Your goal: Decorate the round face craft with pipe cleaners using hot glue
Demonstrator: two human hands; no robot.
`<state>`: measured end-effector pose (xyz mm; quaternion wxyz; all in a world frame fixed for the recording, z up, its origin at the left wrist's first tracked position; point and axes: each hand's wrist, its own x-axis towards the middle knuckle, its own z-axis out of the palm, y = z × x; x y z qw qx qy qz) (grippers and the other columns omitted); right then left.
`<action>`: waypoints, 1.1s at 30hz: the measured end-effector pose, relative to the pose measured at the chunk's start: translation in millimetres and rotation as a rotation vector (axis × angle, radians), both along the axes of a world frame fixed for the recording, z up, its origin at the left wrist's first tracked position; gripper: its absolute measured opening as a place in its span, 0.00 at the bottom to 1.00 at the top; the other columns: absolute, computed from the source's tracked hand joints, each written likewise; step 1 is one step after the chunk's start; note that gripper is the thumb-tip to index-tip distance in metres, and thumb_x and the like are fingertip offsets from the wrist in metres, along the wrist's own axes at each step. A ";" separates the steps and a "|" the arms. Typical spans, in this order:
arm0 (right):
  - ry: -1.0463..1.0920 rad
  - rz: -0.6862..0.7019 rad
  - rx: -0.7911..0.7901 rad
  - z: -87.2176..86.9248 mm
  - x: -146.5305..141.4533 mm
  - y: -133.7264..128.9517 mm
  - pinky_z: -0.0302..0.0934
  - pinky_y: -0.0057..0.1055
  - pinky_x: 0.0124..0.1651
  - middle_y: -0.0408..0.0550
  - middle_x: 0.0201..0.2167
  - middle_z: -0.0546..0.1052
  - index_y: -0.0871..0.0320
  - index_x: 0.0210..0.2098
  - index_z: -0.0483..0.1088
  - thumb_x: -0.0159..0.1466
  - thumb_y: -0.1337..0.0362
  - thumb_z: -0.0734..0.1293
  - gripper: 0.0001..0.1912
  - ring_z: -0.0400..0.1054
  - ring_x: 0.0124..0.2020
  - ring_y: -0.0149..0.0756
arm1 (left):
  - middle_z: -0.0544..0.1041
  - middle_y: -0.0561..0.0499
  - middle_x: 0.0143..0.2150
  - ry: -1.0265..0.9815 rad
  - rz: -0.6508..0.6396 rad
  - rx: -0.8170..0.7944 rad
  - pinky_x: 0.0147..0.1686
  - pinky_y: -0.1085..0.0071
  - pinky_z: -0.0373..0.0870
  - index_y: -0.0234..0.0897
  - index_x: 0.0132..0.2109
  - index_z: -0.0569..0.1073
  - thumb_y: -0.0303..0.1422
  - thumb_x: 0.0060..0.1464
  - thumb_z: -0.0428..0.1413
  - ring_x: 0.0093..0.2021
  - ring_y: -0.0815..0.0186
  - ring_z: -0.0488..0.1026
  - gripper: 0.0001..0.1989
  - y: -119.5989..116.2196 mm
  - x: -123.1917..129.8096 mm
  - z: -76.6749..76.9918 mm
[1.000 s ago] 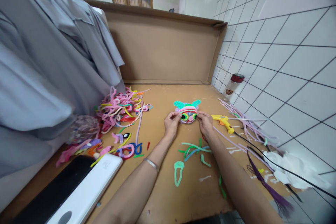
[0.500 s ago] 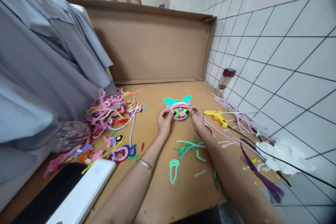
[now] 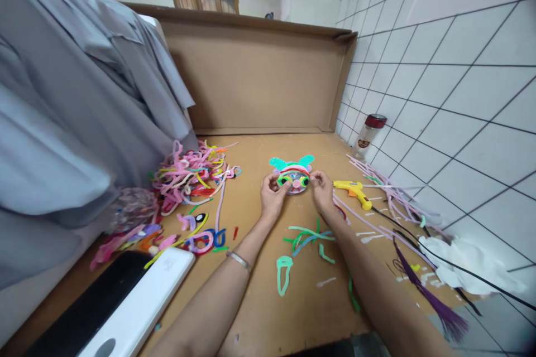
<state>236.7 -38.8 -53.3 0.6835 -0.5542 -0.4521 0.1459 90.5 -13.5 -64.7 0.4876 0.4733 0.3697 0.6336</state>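
Note:
A small animal face made of fuzzy pipe cleaners (image 3: 297, 183) is between my hands over the cardboard surface. Green ears, a red and pink band, yellow-green eyes with black centres and a pink nose show on it. My left hand (image 3: 272, 198) grips its left side, the thumb lying by the left eye. On the opposite edge, the fingers of my right hand (image 3: 322, 188) are pinched together by the right eye. Closer to me lie green and blue pipe cleaners (image 3: 307, 237) and a light green loop (image 3: 283, 276).
A yellow glue gun (image 3: 354, 192) lies right of my right hand, its black cord trailing. Lilac pipe cleaners (image 3: 387, 189), a lidded bottle (image 3: 369, 135), white tissue (image 3: 464, 262) and a purple tassel (image 3: 431, 295) are further right. At left are a tangled pipe-cleaner pile (image 3: 188, 173) and a white device (image 3: 142, 301).
The view has shifted, so everything appears further right. My left thumb has moved inward over the face, near its left eye. Both hands stay at its sides.

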 end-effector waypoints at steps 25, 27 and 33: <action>0.066 -0.038 0.004 1.5 0.7 -1.6 0.58 0.34 0.37 0.40 0.23 0.69 0.54 0.27 0.63 0.52 0.54 0.63 0.10 0.63 0.29 0.36 | 0.71 0.47 0.44 0.066 0.063 0.059 0.47 0.67 0.68 0.37 0.41 0.73 0.37 0.41 0.67 0.42 0.65 0.72 0.20 -3.7 -2.1 3.1; 0.060 -0.047 0.017 2.3 0.6 -1.9 0.58 0.34 0.37 0.40 0.24 0.68 0.54 0.28 0.63 0.53 0.54 0.63 0.10 0.63 0.29 0.36 | 0.71 0.47 0.44 0.063 0.056 0.060 0.47 0.67 0.69 0.37 0.41 0.72 0.37 0.41 0.67 0.42 0.65 0.72 0.20 -4.1 -2.6 3.5; 0.127 -0.001 0.031 1.5 3.7 -12.4 0.58 0.32 0.38 0.39 0.26 0.68 0.54 0.29 0.63 0.52 0.53 0.66 0.12 0.65 0.30 0.34 | 0.71 0.47 0.44 0.075 0.047 0.059 0.46 0.67 0.69 0.37 0.40 0.72 0.35 0.40 0.67 0.42 0.64 0.72 0.18 -4.5 -2.5 4.9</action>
